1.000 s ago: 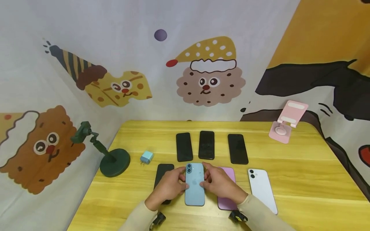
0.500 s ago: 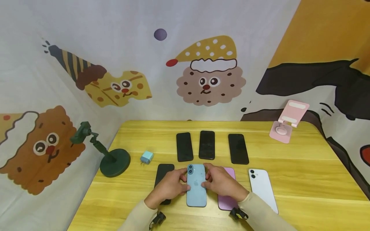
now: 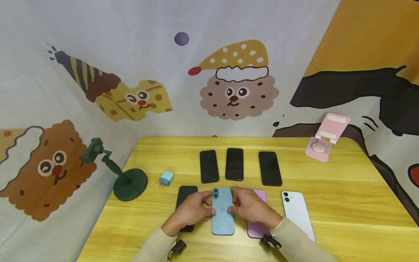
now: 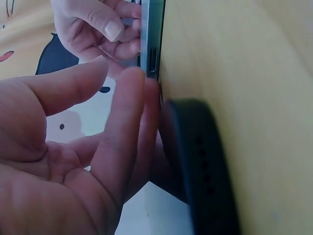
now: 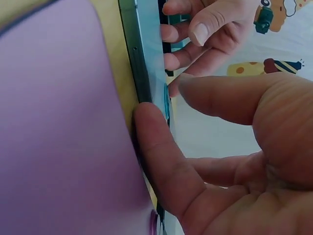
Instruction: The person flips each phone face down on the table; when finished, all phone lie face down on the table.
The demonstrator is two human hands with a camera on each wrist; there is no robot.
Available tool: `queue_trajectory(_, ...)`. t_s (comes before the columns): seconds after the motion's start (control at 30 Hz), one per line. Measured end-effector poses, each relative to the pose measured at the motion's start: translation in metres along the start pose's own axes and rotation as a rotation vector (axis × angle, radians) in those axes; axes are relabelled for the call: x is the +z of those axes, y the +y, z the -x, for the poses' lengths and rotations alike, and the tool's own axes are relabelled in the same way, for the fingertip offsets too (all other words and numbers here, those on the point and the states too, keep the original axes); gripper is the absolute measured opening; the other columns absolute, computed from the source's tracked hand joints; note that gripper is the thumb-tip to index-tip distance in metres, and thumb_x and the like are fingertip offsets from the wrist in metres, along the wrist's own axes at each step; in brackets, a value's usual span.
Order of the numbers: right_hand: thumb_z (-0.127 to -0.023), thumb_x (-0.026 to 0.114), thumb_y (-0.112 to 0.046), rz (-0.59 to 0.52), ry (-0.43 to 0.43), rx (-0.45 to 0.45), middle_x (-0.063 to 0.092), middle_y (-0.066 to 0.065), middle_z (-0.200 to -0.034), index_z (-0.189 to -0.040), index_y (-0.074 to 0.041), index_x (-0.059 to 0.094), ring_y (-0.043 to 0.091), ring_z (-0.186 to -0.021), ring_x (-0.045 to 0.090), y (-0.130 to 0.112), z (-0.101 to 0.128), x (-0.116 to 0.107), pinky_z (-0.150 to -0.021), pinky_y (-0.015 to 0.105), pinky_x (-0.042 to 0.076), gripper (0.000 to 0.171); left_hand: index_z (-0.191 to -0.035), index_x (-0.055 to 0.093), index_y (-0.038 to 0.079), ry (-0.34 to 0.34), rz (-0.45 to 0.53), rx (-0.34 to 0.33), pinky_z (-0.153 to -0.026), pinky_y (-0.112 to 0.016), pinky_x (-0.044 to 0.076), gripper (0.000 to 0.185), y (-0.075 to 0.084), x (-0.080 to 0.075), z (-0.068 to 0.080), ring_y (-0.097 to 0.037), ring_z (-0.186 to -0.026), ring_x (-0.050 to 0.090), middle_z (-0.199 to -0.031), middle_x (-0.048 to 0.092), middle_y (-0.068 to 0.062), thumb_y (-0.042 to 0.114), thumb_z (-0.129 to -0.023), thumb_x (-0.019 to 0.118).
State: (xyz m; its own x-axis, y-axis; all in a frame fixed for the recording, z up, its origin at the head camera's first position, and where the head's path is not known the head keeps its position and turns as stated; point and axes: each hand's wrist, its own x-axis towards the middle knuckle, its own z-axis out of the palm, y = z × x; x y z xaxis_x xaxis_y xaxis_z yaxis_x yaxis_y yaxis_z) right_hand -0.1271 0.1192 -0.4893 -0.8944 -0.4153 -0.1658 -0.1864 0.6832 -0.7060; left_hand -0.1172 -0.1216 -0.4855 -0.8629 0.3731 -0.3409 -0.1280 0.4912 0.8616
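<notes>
The step looks like lining up the blue phone (image 3: 223,220) at six o'clock on the bench (image 3: 124,234), left hand (image 3: 192,207) at its nine and right hand (image 3: 251,206) at its three, both unclenched against its sides, so the next move probably calls for light, even pressure.

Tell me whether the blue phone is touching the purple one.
Apart. The head view shows a strip of bare table between the blue phone and the purple phone.
</notes>
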Motion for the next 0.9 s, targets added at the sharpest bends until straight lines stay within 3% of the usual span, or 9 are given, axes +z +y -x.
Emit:
queue_trajectory(0.27, -0.09, 0.086, -0.023, -0.037, 0.026, -0.041, 0.066, -0.006, -0.089, -0.145, 0.002, 0.059, 0.009, -0.077, 0.06, -0.002, -0.002, -0.003, -0.065, 0.024, 0.051, 0.066, -0.149, 0.057, 0.002, 0.011, -0.011, 0.044, -0.071, -0.03, 0.056, 0.061, -0.002, -0.006, 0.007, -0.017, -0.086, 0.071, -0.118, 0.072, -0.01, 0.019, -0.095, 0.079)
queue_trajectory(0.5, -0.096, 0.08, -0.029, -0.093, 0.034, -0.107, 0.07, -0.002, -0.102, -0.144, -0.003, 0.061, 0.009, -0.079, 0.06, -0.009, -0.007, -0.001, -0.066, 0.026, 0.052, 0.058, -0.15, 0.057, 0.006, 0.039, -0.011, 0.12, -0.078, -0.029, 0.058, 0.053, -0.01, -0.017, 0.013, -0.018, -0.102, 0.069, -0.128, 0.069, -0.013, 0.026, -0.102, 0.072)
queue_trajectory(0.67, -0.1, 0.075, -0.028, -0.113, 0.031, -0.151, 0.071, -0.004, -0.103, -0.143, -0.004, 0.063, 0.008, -0.081, 0.062, -0.016, -0.013, 0.004, -0.066, 0.025, 0.053, 0.051, -0.15, 0.057, 0.007, 0.073, -0.01, 0.119, -0.084, -0.029, 0.058, 0.052, -0.015, -0.027, 0.019, -0.02, -0.11, 0.067, -0.134, 0.065, -0.013, 0.028, -0.104, 0.07)
queue_trajectory(0.9, -0.103, 0.07, -0.027, -0.166, 0.01, -0.181, 0.069, -0.009, -0.098, -0.142, -0.004, 0.064, 0.006, -0.081, 0.063, -0.029, -0.027, 0.018, -0.066, 0.025, 0.053, 0.046, -0.146, 0.061, 0.014, 0.207, -0.031, 0.05, -0.091, -0.039, 0.059, 0.048, -0.02, -0.044, 0.033, -0.022, -0.115, 0.065, -0.136, 0.065, -0.01, 0.029, -0.102, 0.073)
